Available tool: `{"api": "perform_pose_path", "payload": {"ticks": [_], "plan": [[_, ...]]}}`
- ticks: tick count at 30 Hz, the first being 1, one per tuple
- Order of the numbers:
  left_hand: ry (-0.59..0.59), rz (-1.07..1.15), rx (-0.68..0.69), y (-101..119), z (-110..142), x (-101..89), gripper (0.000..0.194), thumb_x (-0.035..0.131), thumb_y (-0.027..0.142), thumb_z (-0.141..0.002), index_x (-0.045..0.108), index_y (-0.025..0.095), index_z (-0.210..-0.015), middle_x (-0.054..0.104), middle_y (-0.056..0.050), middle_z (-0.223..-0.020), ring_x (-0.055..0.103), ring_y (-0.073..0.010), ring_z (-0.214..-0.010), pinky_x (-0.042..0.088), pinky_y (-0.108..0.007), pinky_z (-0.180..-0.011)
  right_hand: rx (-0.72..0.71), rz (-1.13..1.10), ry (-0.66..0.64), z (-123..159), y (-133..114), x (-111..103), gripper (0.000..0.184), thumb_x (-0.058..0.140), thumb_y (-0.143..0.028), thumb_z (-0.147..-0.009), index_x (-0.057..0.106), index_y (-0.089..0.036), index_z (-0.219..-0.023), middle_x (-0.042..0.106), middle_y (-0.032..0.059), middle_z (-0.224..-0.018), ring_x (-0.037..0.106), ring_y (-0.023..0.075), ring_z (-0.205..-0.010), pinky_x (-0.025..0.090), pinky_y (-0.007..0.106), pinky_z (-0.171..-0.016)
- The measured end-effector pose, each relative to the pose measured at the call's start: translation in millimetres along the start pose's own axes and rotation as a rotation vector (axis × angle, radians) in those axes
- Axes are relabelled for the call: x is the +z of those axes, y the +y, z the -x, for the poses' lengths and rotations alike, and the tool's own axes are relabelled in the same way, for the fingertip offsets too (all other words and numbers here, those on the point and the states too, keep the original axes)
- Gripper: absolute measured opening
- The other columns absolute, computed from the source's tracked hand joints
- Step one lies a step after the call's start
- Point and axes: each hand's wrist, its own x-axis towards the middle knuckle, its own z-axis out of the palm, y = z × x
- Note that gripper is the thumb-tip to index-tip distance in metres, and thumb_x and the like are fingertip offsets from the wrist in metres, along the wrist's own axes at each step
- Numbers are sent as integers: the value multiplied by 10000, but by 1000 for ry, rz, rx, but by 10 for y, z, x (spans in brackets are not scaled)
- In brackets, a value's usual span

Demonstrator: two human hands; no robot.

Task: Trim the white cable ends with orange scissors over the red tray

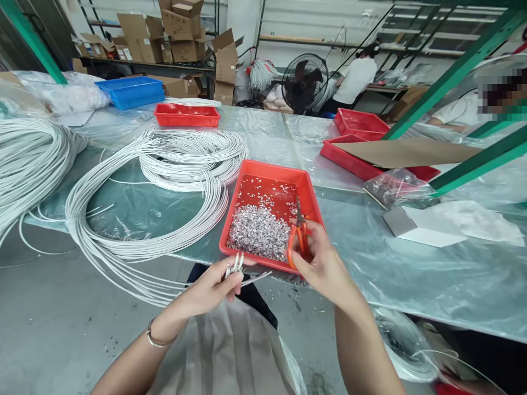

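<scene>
My left hand [216,285] is closed in a pinch on a small bundle of white cable ends [235,264], held just below the near edge of a red tray [307,184]. The tray holds a heap of small silvery metal pieces [258,230]. My right hand [323,263] grips orange-handled scissors [300,236], their blades pointing up over the tray's near right corner. Long white cables [164,208] loop in big coils across the table to the left, and some run toward my left hand.
The table is covered in clear plastic sheeting [370,263]. More red trays [186,115] [360,123], a blue bin [132,90], cardboard [405,151] and a plastic bag [397,186] lie on it. A fan [304,82] and a seated person [356,79] are behind. Green frame bars [457,71] cross at right.
</scene>
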Motion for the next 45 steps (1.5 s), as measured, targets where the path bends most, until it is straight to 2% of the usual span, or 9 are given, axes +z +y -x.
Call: {"api": "perform_pose_path", "payload": {"ticks": [3,7,11,21,27,35,38,43,45], "plan": [[-35,202,-54,17,1,-22,333,543,410,-842,462,161,-1048,606,-6,-690,537,-97,-545,405,-208,-511,-44,-70,-162,138,0,-3,450,558,-263,-799,351,-200,-1193,549,5,-770,540,166,-649,455,245,-577],[144,199,-68,111,-25,-4,318,613,432,-778,485,142,-750,579,7,-601,460,-58,-432,321,-173,-406,-96,-3,-378,317,-102,7,430,562,-256,-811,381,-201,-1198,532,-13,-727,521,155,-628,443,244,-593],[258,132,-8,207,-32,37,291,619,406,-773,532,135,-714,431,79,-465,359,-40,-389,300,-166,-398,-150,57,-511,421,-189,44,387,506,-327,-880,396,-208,-1231,571,5,-752,549,171,-693,450,262,-649],[288,144,16,243,8,47,231,636,348,-756,563,137,-698,450,71,-485,395,-48,-417,322,-172,-424,-126,66,-562,450,-187,24,410,456,-376,-911,359,-207,-1272,607,49,-915,553,182,-771,452,284,-704],[265,119,-33,222,10,65,228,642,349,-739,593,127,-714,470,55,-510,424,-63,-444,318,-182,-434,-168,76,-576,447,-213,17,306,407,-344,-932,410,-195,-1199,614,40,-840,574,179,-735,457,276,-674],[333,16,24,196,-7,71,247,700,334,-682,573,125,-651,440,50,-556,340,-63,-508,278,-201,-492,-219,140,-525,426,-243,26,258,372,-271,-931,437,-205,-1172,656,80,-918,622,218,-807,475,297,-663],[278,135,-7,181,0,49,305,712,401,-661,572,130,-668,494,30,-572,404,-81,-514,319,-213,-508,-225,177,-516,424,-250,14,284,376,-254,-928,420,-212,-1205,651,87,-966,613,230,-841,475,313,-672],[25,270,3,146,19,-41,394,695,501,-666,604,119,-631,568,-18,-561,468,-108,-522,330,-233,-525,-243,176,-576,413,-255,-45,289,396,-214,-923,420,-223,-1211,635,78,-1009,579,219,-849,453,325,-710],[-51,315,8,135,25,-67,382,669,496,-701,634,120,-644,554,-11,-517,457,-105,-496,319,-237,-522,-259,151,-589,395,-254,-64,263,406,-197,-916,446,-219,-1175,635,61,-951,564,200,-797,437,307,-684]]}}
